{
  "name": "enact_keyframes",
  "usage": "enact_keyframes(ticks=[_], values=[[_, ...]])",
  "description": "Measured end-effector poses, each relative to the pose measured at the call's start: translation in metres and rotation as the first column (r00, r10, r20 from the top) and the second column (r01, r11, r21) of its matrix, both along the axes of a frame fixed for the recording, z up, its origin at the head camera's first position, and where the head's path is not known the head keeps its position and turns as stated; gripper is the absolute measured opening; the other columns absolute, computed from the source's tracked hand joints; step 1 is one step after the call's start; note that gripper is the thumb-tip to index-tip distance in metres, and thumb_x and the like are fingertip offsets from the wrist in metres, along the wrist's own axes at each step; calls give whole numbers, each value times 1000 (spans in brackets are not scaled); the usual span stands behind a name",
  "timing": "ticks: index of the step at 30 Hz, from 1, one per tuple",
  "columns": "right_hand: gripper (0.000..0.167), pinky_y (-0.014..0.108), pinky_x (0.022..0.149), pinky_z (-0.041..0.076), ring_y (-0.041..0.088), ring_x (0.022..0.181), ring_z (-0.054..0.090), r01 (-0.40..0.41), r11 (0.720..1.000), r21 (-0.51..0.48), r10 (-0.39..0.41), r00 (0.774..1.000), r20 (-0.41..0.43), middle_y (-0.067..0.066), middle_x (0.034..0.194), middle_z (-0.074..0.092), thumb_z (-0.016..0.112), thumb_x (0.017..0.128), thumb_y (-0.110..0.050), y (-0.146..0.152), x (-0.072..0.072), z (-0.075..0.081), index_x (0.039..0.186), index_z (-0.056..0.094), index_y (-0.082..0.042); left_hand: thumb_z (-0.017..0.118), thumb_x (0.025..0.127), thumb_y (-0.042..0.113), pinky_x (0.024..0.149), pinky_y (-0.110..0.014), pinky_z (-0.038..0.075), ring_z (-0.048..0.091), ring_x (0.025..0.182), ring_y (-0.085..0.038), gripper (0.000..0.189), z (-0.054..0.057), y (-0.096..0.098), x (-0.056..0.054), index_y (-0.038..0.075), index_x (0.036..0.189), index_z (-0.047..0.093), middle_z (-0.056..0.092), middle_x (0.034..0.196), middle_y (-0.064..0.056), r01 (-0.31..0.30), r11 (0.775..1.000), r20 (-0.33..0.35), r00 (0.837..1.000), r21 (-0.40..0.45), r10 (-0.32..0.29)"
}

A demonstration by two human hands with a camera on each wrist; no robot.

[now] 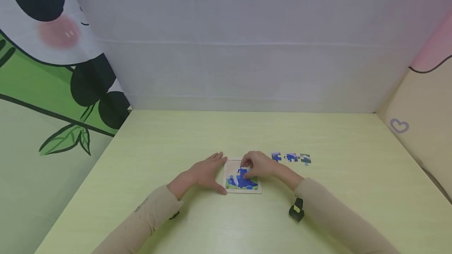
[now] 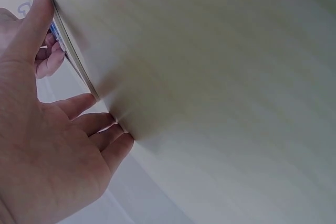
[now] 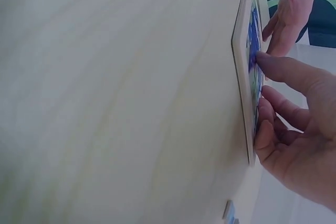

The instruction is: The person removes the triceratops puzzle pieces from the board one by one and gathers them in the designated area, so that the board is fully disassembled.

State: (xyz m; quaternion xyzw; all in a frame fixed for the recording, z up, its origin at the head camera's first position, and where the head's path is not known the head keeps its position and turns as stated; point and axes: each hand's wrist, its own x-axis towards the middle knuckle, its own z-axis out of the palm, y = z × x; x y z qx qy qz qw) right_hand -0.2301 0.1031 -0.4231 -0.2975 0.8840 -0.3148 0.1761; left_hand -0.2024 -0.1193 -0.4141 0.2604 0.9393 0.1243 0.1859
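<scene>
In the head view a small jigsaw board (image 1: 259,192) with a pale wooden frame lies flat on the table. Its lower part carries a blue dinosaur picture, while the upper left of the tray is bare. My left hand (image 1: 208,171) rests along the left edge, thumb and fingers spread and touching the frame. Over the upper right of the board, my right hand (image 1: 260,164) pinches a blue puzzle piece (image 1: 241,171) between thumb and curled fingers, down at the picture. The right wrist view has the right thumb (image 3: 286,72) touching the blue picture; the fingers partly hide the piece.
Three loose puzzle pieces lie in a row right of the board: a blue one (image 1: 276,156), a middle one (image 1: 291,157) and a greenish one (image 1: 305,158). A white backdrop (image 1: 254,77) stands behind the pale table (image 1: 353,191), with printed panels at both sides.
</scene>
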Motion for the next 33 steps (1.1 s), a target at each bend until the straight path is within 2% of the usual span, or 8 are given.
enact_keyframes(ticks=[7,16,26,33], values=[[25,21,64,46,11,72,50,33,999,-11,-33,999,33,-3,78,56,76,71,-9,-3,2,2,91,61,-6,74,63,56,106,-46,26,12,138,-28,106,1,0,0,6,143,26,17,150,-14,7,1000,-1,1000,-7,-7],[27,19,64,47,10,71,52,49,998,-31,-48,999,26,-2,77,57,76,69,-6,-5,8,6,92,62,-3,74,63,56,107,-46,26,12,138,-28,106,1,0,0,6,143,26,16,150,-14,7,1000,1,1000,-1,-7],[33,19,66,47,9,73,53,28,999,-22,-28,999,31,-3,80,59,77,70,-8,0,7,4,100,64,-1,74,63,57,107,-46,26,13,137,-29,106,0,0,1,5,143,26,16,150,-15,14,1000,-4,1000,-2,-14],[37,20,67,47,10,76,52,5,1000,-14,-5,999,33,-3,85,60,77,71,-9,1,6,4,105,65,-1,74,63,56,107,-46,25,13,137,-30,106,3,0,2,5,143,26,17,149,-15,10,1000,-3,1000,-1,-10]])
